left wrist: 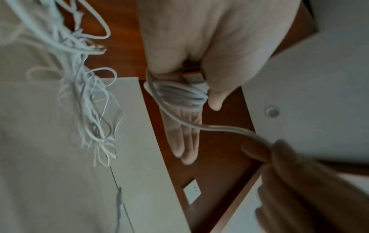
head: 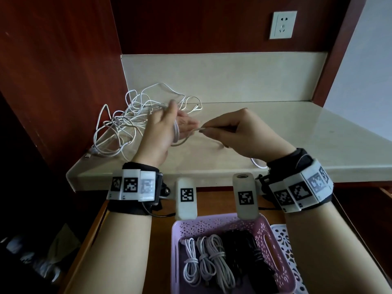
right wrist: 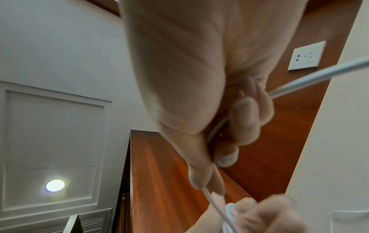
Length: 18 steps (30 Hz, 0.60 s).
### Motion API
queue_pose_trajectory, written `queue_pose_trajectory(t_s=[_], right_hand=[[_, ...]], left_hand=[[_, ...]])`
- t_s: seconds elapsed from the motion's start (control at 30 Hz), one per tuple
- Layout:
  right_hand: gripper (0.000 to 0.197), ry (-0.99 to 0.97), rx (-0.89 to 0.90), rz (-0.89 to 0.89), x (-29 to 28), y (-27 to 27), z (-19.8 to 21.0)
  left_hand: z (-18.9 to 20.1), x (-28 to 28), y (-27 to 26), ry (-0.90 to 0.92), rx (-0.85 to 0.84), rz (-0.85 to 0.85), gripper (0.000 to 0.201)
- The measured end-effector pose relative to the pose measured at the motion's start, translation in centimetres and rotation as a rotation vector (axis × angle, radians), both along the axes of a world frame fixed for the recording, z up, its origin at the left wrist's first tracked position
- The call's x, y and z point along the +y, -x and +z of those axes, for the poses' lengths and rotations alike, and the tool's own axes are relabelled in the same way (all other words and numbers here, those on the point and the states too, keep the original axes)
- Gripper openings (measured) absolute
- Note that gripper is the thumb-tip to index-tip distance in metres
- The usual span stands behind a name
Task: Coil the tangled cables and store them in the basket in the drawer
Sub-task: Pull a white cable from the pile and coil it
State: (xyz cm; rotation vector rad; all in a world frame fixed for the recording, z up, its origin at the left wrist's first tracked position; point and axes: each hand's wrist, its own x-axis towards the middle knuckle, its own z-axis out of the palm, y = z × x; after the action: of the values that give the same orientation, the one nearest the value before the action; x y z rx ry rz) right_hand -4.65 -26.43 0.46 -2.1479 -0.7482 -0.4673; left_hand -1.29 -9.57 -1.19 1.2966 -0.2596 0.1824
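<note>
In the open drawer nearest the camera, a pink basket holds several coiled cables. Above the counter, the left hand keeps its fingers straight with a white cable wrapped in loops around the palm, and the right hand pinches the same cable between thumb and fingertips. Behind the left hand, the tangled cables lie on the counter.

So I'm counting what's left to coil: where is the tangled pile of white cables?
In the head view the tangled white cables lie on the pale countertop, at its left end against the wood panel, just beyond the left hand.
</note>
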Motion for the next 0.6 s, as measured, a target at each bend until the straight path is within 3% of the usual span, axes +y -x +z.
queue_pose_trajectory(t_s=[0.17, 0.27, 0.47, 0.6], right_hand=[[0.018, -0.116, -0.182, -0.170, -0.3, -0.7, 0.0], [0.024, -0.141, -0.220, -0.240, -1.0, -1.2, 0.0], [0.008, -0.230, -0.113, -0.095, -1.4, -1.3, 0.2], [0.025, -0.243, 0.080, 0.124, -0.6, -0.9, -0.2]], left_hand=[[-0.5, -0.9, 1.1, -0.428, -0.037, -0.161, 0.038], [-0.7, -1.0, 1.3, -0.567, -0.041, -0.215, 0.041], [-0.1, -0.1, 2.1, -0.379, 0.167, -0.711, 0.062], [0.1, 1.2, 1.9, -0.227, 0.153, -1.044, 0.059]])
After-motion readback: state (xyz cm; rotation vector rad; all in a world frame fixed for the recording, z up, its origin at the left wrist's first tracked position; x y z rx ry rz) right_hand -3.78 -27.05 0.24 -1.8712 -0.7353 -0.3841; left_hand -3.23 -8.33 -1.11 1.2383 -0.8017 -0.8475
